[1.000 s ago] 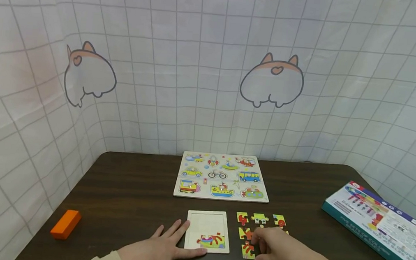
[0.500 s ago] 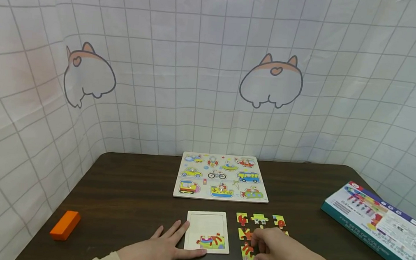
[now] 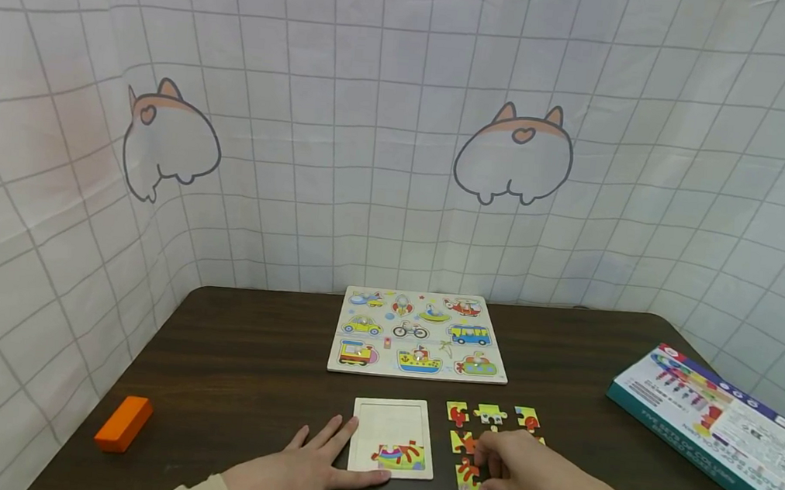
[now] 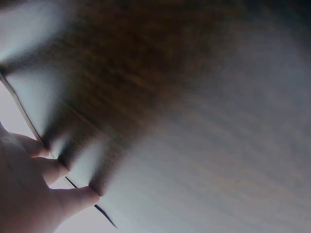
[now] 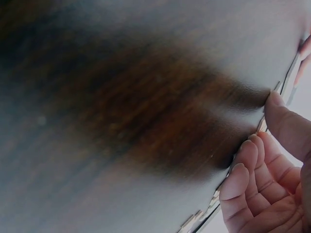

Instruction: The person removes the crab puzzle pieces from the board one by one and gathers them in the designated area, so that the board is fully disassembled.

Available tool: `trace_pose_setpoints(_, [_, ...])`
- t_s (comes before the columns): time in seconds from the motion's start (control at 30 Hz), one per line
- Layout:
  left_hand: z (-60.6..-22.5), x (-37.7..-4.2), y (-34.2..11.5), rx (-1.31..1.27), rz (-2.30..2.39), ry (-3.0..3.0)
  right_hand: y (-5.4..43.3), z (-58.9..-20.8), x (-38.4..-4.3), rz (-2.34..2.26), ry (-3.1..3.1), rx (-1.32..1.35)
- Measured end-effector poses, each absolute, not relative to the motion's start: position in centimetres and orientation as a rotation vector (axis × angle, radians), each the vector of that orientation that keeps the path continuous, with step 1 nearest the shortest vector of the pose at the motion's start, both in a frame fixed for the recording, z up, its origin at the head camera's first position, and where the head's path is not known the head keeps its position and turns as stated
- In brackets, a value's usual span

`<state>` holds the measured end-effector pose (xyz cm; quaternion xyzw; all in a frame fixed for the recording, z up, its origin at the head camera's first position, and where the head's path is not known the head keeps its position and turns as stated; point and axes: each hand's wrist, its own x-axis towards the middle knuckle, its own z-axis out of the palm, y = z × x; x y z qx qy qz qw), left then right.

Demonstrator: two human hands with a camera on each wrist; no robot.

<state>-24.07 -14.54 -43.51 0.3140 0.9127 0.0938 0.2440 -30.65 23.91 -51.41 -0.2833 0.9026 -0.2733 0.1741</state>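
In the head view, the person's left grip [image 3: 288, 479], a bare hand in a cream sleeve, lies palm down with fingers spread and holding nothing; its thumb touches the near edge of a square, pale wooden puzzle tray [image 3: 384, 419], which sits just to its right. Inside that tray, ahead of the thumb's tip, rests a joined cluster of red, yellow and rainbow-striped puzzle pieces [image 3: 398, 456]. The right grip [image 3: 520, 466] is curled downward, its fingers and thumb at the right side of a yellow-and-red jigsaw piece [image 3: 466, 476]; whether it pinches anything cannot be told, since the hand covers the spot. More loose jigsaw pieces [image 3: 462, 442] lie beyond and to the left of it, one partly hidden behind it. Farther ahead, between both grips, is a flat, pale wooden board with colourful vehicle pictures [image 3: 387, 363]. A teal-sided, white printed box [image 3: 713, 429] stands well to the right of the right grip, and an orange rectangular block [image 3: 124, 424] well to the left of the left one, all on the dark brown tabletop [image 3: 249, 357]. In the left wrist view, spread fingertips meet the glossy, blurred surface. In the right wrist view, the thumb stands apart from the bent fingers, with thin piece edges beside them.
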Motion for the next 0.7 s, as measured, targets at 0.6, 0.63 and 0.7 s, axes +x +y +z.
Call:
trace_pose_setpoints(0.6, [-45.2, -24.9, -15.1, 0.894, 0.273, 2.486, 24.0, -51.6, -30.6, -0.774, 2.568, -0.805])
trace_pose_setpoints(0.63, [-45.4, -25.0, -15.2, 0.916, 0.278, 2.489, 24.0, -51.6, -30.6, -0.77, 2.57, -0.803])
trace_pose_setpoints(0.7, [-46.0, -25.3, -15.5, 0.935, 0.288, 2.486, 24.0, -51.7, -30.7, -0.764, 2.567, -0.784])
